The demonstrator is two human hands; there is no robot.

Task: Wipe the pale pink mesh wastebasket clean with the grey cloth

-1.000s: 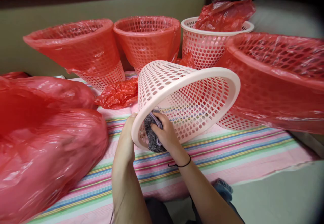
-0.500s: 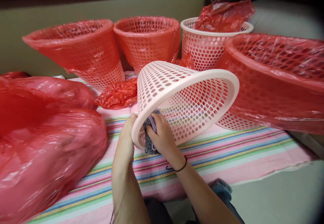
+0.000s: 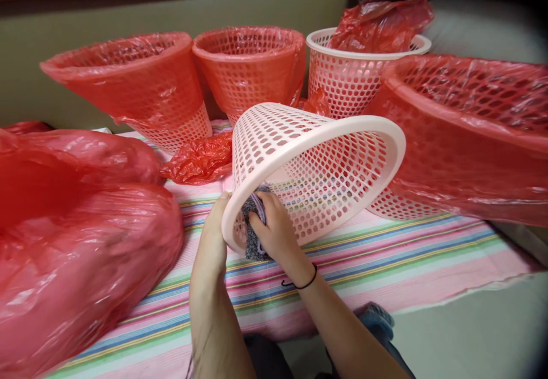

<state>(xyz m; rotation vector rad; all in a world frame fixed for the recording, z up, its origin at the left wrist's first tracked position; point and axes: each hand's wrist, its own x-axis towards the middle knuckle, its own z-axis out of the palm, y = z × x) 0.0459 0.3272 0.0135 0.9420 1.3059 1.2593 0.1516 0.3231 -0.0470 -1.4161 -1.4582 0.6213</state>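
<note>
A pale pink plastic basket (image 3: 278,150) with round holes lies tilted on its side, its wide mouth facing me and to the right. My left hand (image 3: 216,225) holds it from outside at the left of the rim; most of those fingers are hidden behind the basket. Just inside the rim, my right hand (image 3: 276,225) is closed on a folded grey cloth (image 3: 256,245) with a purple edge, pressed against the basket's inner wall. A black band circles my right wrist.
Baskets lined with red plastic bags stand behind, a left one (image 3: 162,99), a middle one (image 3: 252,76) and a right one (image 3: 462,156). Another pink basket (image 3: 342,82) holds a crumpled red bag (image 3: 385,25). Large red bags (image 3: 107,253) fill the left. A striped cloth (image 3: 385,259) lies underneath.
</note>
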